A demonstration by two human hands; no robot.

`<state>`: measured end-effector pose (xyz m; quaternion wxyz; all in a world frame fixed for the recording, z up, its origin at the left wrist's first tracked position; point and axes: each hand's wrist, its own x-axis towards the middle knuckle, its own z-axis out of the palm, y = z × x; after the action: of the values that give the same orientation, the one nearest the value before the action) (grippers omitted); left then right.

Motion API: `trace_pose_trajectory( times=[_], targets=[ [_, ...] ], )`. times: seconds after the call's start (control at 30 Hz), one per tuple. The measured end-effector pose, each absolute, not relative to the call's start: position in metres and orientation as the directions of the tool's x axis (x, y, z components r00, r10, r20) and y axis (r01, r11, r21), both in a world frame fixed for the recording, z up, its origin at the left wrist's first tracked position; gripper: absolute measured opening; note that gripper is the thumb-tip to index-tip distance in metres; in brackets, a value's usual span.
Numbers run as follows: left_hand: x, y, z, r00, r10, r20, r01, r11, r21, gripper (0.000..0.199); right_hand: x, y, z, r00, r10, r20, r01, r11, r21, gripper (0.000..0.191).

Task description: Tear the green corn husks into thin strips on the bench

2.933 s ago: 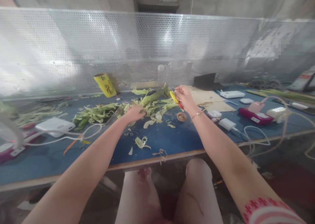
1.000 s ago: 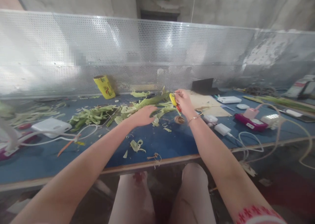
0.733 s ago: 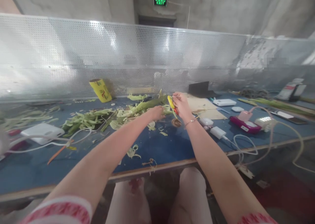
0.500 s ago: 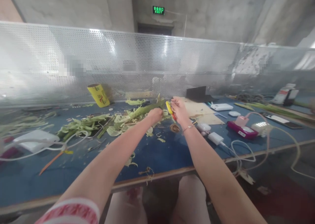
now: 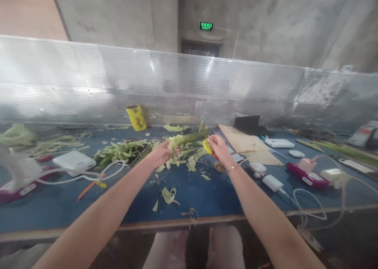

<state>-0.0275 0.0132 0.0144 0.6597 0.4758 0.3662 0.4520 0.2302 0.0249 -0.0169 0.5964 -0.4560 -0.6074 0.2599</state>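
My left hand (image 5: 164,154) is closed around the near left end of a green stalk (image 5: 191,138), with pale leafy strips hanging about the fingers. The stalk slants away to the upper right. Just right of the stalk's far end, my right hand (image 5: 217,146) grips a small yellow and red tool (image 5: 208,146); its working edge is too blurred to make out. Beneath and around the stalk lie pale green peelings (image 5: 191,163). A leafy heap (image 5: 119,153) rests left of my left hand.
Along the back stands a perforated metal screen (image 5: 189,76), with a yellow roll (image 5: 136,118) before it. Brown paper (image 5: 243,139), white chargers (image 5: 273,183), a magenta power strip (image 5: 307,176) and cables lie right. A white box (image 5: 74,162) with cables is left.
The camera view has shifted, so the table appears lower and further right. My left hand has moved left relative to the stalk, toward its near end. The right hand still grips the tool.
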Motion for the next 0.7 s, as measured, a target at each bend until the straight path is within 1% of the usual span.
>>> trace_pose_trajectory(
  times=[0.07, 0.13, 0.23, 0.3, 0.37, 0.43, 0.53, 0.7],
  targets=[
    [-0.0272, 0.0071, 0.0151, 0.361, 0.933, -0.003, -0.314, 0.125, 0.941, 0.037, 0.2291, 0.0247, -0.0194, 0.134, 0.865, 0.483, 0.344, 0.416, -0.842, 0.018],
    [-0.0241, 0.0052, 0.0154, 0.367, 0.930, 0.032, -0.353, 0.107, 0.930, 0.044, 0.2284, 0.0253, -0.0211, 0.122, 0.880, 0.459, 0.388, 0.383, -0.838, 0.016],
    [-0.0206, 0.0055, 0.0146, 0.356, 0.935, 0.014, -0.355, 0.121, 0.927, 0.046, 0.2269, 0.0267, -0.0225, 0.105, 0.893, 0.437, 0.427, 0.356, -0.831, 0.015],
    [-0.0202, 0.0056, 0.0143, 0.365, 0.931, -0.018, -0.350, 0.155, 0.924, 0.041, 0.2258, 0.0266, -0.0229, 0.068, 0.897, 0.436, 0.474, 0.355, -0.805, 0.016],
    [-0.0202, 0.0051, 0.0150, 0.361, 0.931, -0.048, -0.342, 0.181, 0.922, 0.030, 0.2250, 0.0256, -0.0232, 0.016, 0.904, 0.428, 0.522, 0.357, -0.775, 0.016],
    [-0.0197, 0.0045, 0.0158, 0.330, 0.942, -0.051, -0.332, 0.167, 0.928, 0.021, 0.2247, 0.0244, -0.0234, -0.011, 0.907, 0.421, 0.557, 0.356, -0.750, 0.015],
    [-0.0186, 0.0044, 0.0148, 0.267, 0.964, -0.017, -0.289, 0.097, 0.952, 0.019, 0.2247, 0.0239, -0.0239, -0.020, 0.910, 0.415, 0.574, 0.350, -0.740, 0.014],
    [-0.0189, 0.0068, 0.0087, 0.235, 0.972, 0.025, -0.159, 0.013, 0.987, 0.021, 0.2219, 0.0270, -0.0253, -0.057, 0.913, 0.403, 0.635, 0.345, -0.691, 0.014]
  ],
)
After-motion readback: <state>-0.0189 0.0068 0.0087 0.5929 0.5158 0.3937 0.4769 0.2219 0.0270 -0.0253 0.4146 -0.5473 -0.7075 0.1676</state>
